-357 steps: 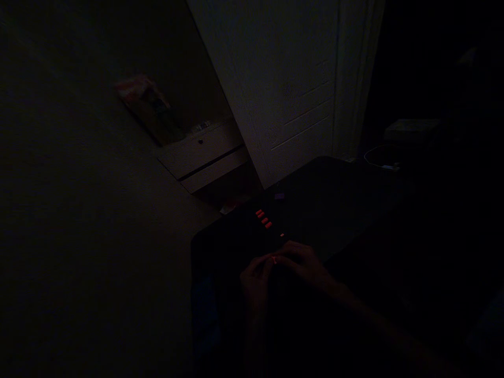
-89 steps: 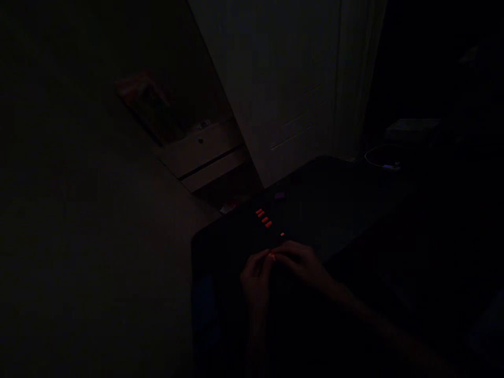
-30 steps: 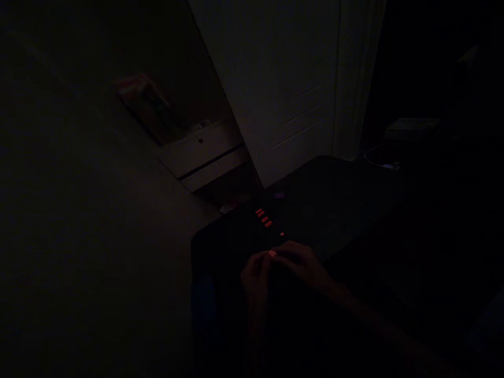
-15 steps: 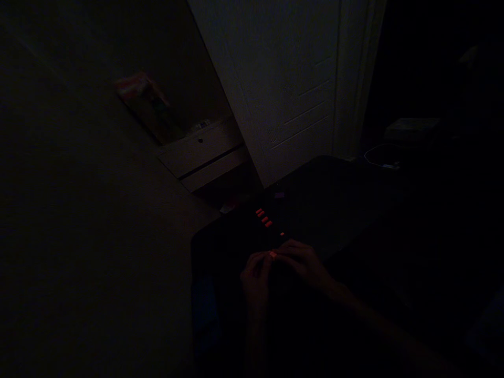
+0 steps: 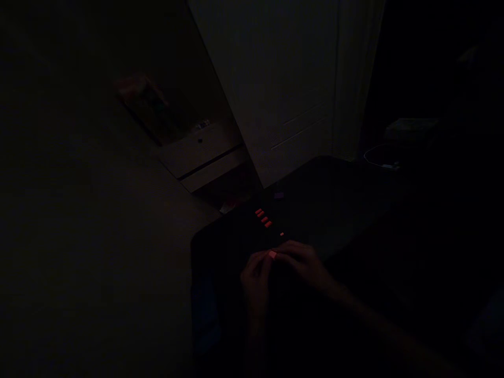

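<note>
The room is very dark. My left hand (image 5: pixel 255 272) and my right hand (image 5: pixel 302 258) meet over the dark table (image 5: pixel 331 199), fingertips pinched from both sides on a small, pale reddish block-like piece (image 5: pixel 272 255). Its exact kind is too dim to make out. Just beyond my right hand lies a tiny orange-red piece (image 5: pixel 282 234). Farther back, several small orange-red blocks (image 5: pixel 264 219) lie in a slanting row on the tabletop.
A small purplish thing (image 5: pixel 279 196) lies near the table's far edge. A blue object (image 5: pixel 205 315) is at the left edge. White cable (image 5: pixel 380 164) and a box (image 5: pixel 411 125) are at the back right. Behind the table stand a pale door (image 5: pixel 291 105) and a drawer unit (image 5: pixel 205 152).
The picture has grown dimmer. The piece between my fingertips shows a flatter, paler face, as if turned slightly. My hands have hardly moved.
</note>
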The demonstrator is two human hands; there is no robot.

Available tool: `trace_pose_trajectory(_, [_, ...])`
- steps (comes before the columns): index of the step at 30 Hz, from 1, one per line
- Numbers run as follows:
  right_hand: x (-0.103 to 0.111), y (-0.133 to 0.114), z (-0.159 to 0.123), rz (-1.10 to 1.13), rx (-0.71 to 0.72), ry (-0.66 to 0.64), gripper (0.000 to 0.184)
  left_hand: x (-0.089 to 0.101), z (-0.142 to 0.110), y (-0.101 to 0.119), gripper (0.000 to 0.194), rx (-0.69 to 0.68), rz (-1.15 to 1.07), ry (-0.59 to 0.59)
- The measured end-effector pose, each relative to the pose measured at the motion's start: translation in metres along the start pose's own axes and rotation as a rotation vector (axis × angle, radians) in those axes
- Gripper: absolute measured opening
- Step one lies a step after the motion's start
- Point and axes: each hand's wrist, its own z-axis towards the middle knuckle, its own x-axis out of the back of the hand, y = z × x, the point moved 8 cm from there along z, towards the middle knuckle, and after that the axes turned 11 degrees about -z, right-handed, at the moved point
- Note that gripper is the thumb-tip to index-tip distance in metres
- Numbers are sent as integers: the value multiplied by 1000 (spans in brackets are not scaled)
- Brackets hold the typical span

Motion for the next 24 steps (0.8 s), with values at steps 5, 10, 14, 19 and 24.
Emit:
trace_pose_trajectory(5, [0, 1, 0, -5, -14, -9, 18, 0, 0, 0, 18, -15, -18, 3])
trace_pose_trajectory(10, [1, -1, 1, -42, -23, 14, 17, 5, -2, -6, 23, 44, -27, 80])
trace_pose_trajectory(14, [2, 0, 0, -68, -40, 38, 19, 7, -3, -13, 32, 115, -69, 128])
trace_pose_trajectory(19, [-2, -5, -2, -71, 44, -12, 16, 5, -1, -9, 23, 86, -33, 84])
trace_pose_trajectory(24, [-4, -5, -2, -72, 41, -28, 15, 7, -1, -10, 22, 74, -22, 97])
